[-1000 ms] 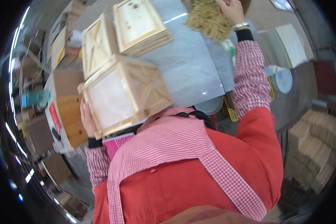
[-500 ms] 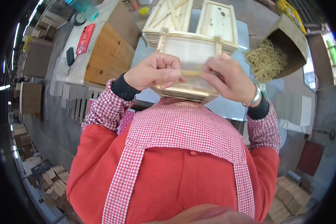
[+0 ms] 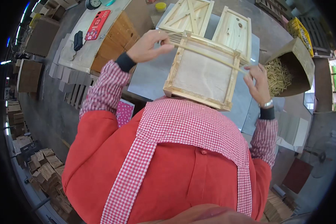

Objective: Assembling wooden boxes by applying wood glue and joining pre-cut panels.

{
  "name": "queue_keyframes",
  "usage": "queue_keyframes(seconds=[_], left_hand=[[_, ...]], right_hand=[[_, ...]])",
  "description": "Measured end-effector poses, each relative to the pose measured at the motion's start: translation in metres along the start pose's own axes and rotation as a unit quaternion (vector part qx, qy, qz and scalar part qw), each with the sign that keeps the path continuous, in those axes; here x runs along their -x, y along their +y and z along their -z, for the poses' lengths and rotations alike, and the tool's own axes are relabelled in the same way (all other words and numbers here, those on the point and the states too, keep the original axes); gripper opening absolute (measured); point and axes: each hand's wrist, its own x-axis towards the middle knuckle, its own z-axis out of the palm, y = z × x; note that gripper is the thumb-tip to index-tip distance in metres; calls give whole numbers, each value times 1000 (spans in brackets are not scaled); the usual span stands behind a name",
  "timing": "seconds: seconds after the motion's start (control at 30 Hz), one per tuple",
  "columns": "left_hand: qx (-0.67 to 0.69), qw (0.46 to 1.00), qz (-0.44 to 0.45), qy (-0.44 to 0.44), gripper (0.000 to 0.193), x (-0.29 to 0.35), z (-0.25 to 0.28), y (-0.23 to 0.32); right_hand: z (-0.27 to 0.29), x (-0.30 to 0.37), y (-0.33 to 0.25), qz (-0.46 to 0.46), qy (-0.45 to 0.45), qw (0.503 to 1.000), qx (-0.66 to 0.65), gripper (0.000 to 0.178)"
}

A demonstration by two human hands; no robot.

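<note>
A pale yellow rubber band (image 3: 209, 56) is stretched between my two hands, over the far part of a wooden frame box (image 3: 168, 83). My left hand (image 3: 148, 46) grips one end near the box's far left corner, fingers curled. At the other end my right hand (image 3: 258, 83) pulls the band beyond the far right corner, its fingers bent round it. The box has a pale flat panel inside its raised wooden edges and stands on the grey-blue table (image 3: 145, 80) close to my apron.
Behind the box lie a wooden panel with crossed slats (image 3: 186, 16) and a plain panel (image 3: 233, 33). A tipped cardboard box (image 3: 293, 50) at the right spills a heap of yellowish bands (image 3: 278, 76). On a side bench at left are a red phone (image 3: 98, 25) and a small black object (image 3: 78, 40).
My hands have moved apart, stretching the rubber band from a short length to a long one across the box. The left hand rose leftward, the right went outward. The view has shifted.
</note>
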Motion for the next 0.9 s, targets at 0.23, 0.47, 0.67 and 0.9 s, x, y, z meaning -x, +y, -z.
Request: queue_keyframes(seconds=[0.23,0.47,0.67,0.9], left_hand=[[86,994,9,-72,30,58,-10,69],[-13,998,-51,36,30,71,-32,68],[-182,963,-160,120,23,90,-58,67],[-221,940,-45,255,44,89,-82,85]], right_hand=[[23,29,-73,-14,-121,986,-116,27],[9,40,-86,-5,-52,993,-102,29],[-15,61,-88,56,35,998,-15,28],[-16,57,-76,86,33,996,-2,21]])
